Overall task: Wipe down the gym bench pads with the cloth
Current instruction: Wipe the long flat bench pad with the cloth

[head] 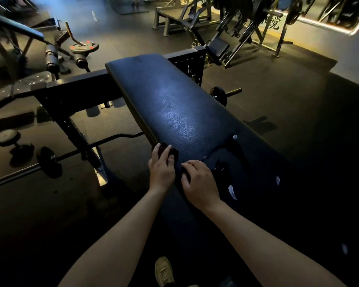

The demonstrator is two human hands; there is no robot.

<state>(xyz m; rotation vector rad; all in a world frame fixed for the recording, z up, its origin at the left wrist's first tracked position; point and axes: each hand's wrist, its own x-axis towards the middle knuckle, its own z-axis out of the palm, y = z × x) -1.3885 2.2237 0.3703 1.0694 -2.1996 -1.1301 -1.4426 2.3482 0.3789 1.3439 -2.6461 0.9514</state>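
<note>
Looking down: person's own view in a dim gym; a tan shoe (pixel 163 270) at the bottom edge, two bare forearms reaching fwd.
L hand (pixel 161 170): lies on top of the cloth w/ fingers fairly straight, pressing it down; not clenched.
R hand (pixel 200 184): just beside the L, knuckles up, fingers curled under onto the pad; can't tell if it grips a fold of cloth or nothing.
Cloth (pixel 174 152): small, dark, reddish; mostly hidden under the L fingers, showing btwn and just past them. It touches the pad at its left edge.
Bench pad (pixel 174 100): long, black, textured; runs from near right away to upper centre.
Done so far: a streaky sheen in the pad's middle, beyond the hands, prob. means that part has had a pass. That's a guess from the shine.
Left to do: white flecks (pixel 232 192) dot the dark near section to the R of the hands; that part and the far end look unwiped.
Frame (pixel 77 90): black steel, left of the pad.
Barbell (pixel 48 162): on the floor, left, below the frame.
Far: a weight plate (pixel 83 47) at upper left, more machines (pixel 236 27) along the back wall.
</note>
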